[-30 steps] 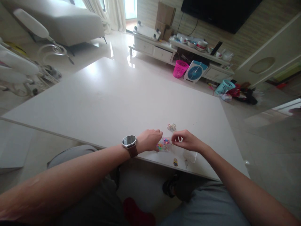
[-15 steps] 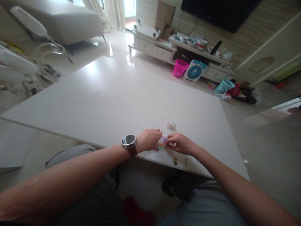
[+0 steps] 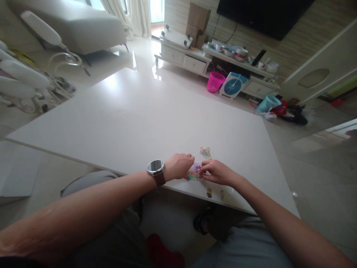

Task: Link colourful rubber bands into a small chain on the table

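Observation:
A small clear plastic box (image 3: 198, 167) with bright multicoloured bits inside lies close to the table's near edge. My left hand (image 3: 180, 166), a watch on its wrist, is wrapped around the box's left side, covering part of it. From the right, my right hand (image 3: 216, 172) reaches over the box with thumb and fingers pinched together at its contents; whatever is between the fingertips is too small to make out. Toward me lie a yellow-and-blue cartoon figure piece (image 3: 209, 192) and a small pale piece (image 3: 222, 194). Beyond the box sits a little heap of pale, loopy pieces (image 3: 205, 152).
The large white table (image 3: 145, 119) spreads out ahead of me. White chairs (image 3: 25, 78) stand to the left. Past the far side are a low cabinet (image 3: 192, 64), a pink basket (image 3: 215, 82), a fan (image 3: 232, 85) and a turquoise basket (image 3: 268, 103).
My right hand's fingers have shifted slightly and now reach lower over the box, showing more of its coloured bits. My left hand keeps its place on the box. The whole view has moved slightly.

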Demonstrator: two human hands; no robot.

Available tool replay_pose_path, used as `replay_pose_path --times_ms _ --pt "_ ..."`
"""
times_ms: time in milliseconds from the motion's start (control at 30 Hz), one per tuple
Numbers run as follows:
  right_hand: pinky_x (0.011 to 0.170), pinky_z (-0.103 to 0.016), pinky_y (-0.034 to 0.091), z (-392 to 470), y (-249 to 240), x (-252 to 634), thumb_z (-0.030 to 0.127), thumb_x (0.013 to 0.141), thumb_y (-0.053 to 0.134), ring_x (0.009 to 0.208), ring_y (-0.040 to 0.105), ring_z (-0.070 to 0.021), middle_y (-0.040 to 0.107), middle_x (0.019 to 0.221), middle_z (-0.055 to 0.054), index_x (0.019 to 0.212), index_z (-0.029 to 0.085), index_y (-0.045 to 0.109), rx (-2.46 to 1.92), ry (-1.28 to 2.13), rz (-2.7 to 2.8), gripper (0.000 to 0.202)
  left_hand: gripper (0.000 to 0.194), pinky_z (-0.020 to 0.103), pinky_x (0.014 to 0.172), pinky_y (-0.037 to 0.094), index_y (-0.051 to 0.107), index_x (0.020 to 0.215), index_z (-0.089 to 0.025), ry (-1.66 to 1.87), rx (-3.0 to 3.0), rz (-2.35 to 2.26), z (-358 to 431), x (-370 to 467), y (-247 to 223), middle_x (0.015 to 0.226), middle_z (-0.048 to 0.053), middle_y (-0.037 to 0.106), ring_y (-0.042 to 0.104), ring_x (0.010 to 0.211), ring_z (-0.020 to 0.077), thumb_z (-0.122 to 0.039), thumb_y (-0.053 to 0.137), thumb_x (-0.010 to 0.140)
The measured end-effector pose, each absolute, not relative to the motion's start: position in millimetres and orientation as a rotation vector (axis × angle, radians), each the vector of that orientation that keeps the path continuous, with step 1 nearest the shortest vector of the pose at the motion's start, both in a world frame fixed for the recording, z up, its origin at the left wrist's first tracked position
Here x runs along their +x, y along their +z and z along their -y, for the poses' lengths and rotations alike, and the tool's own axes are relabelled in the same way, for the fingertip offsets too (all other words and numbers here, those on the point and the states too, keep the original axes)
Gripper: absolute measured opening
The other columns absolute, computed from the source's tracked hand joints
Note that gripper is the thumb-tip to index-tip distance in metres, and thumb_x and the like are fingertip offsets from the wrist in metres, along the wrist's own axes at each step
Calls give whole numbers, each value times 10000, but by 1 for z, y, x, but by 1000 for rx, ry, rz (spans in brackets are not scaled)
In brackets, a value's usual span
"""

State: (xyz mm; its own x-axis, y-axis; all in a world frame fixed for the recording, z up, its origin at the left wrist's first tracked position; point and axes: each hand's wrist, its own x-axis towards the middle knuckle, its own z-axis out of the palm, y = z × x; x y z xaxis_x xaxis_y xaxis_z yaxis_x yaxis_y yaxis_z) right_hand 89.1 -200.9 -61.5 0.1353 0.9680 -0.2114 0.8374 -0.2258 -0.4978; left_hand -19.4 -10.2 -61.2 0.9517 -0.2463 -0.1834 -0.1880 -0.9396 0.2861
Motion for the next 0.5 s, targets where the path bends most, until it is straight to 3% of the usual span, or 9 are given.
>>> replay_pose_path --times_ms 133,333,500 --pt "646 -226 369 201 -59 91 172 850 616 668 533 -104 621 800 -22 854 191 727 -2125 693 1778 112 510 321 713 512 577 1021 -138 -311 2848 320 10 -19 -62 1037 100 665 670 917 259 -468 788 695" --pt "625 -235 362 209 -61 120 218 834 605 650 529 -118 632 737 -9 756 172 649 -2467 315 1320 100 494 325 718 515 573 1015 -144 -305 2847 326 10 -21 -63 1050 100 659 666 929 257 -460 785 700" --pt "647 -238 385 220 -78 148 271 819 625 701 568 -135 672 811 -23 825 177 693 -2643 344 1113 116 496 321 711 514 571 1019 -147 -318 2854 314 11 -20 -64 1064 103 656 666 927 254 -463 783 701"
